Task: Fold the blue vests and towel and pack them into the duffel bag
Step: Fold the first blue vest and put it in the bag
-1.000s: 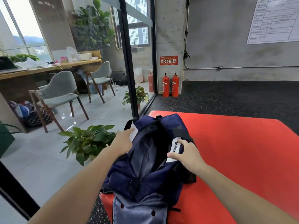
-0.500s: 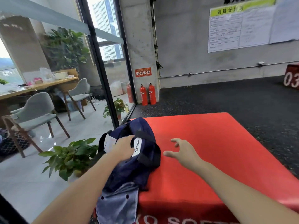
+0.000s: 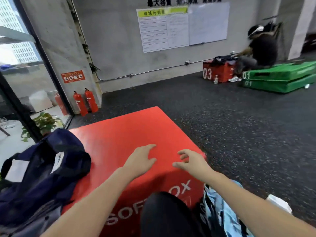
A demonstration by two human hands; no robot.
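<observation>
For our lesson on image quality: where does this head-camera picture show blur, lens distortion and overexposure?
Head view: motion blur smears the seated person at far right and softens the wall poster; wide-angle distortion bends the window frame and wall edges; daylight through the window washes out the buildings outside; the red box, left hand and right hand are evenly lit and fairly sharp.

Duffel bag [image 3: 42, 171]: dark navy cloth, matt, soft and crumpled, white sewn patches
Red box [image 3: 130, 134]: smooth vinyl-like skin, slight sheen, white printed letters on near face
Floor [image 3: 230, 125]: black, rough, speckled, rubber-like, matt
Far wall [image 3: 119, 40]: bare grey concrete look, matt, paper sheets on it
Fire extinguishers [image 3: 85, 102]: red, glossy
Green mats [image 3: 280, 77] far right: smooth, slight sheen
Light blue cloth [image 3: 220, 207] near right: soft, creased
</observation>
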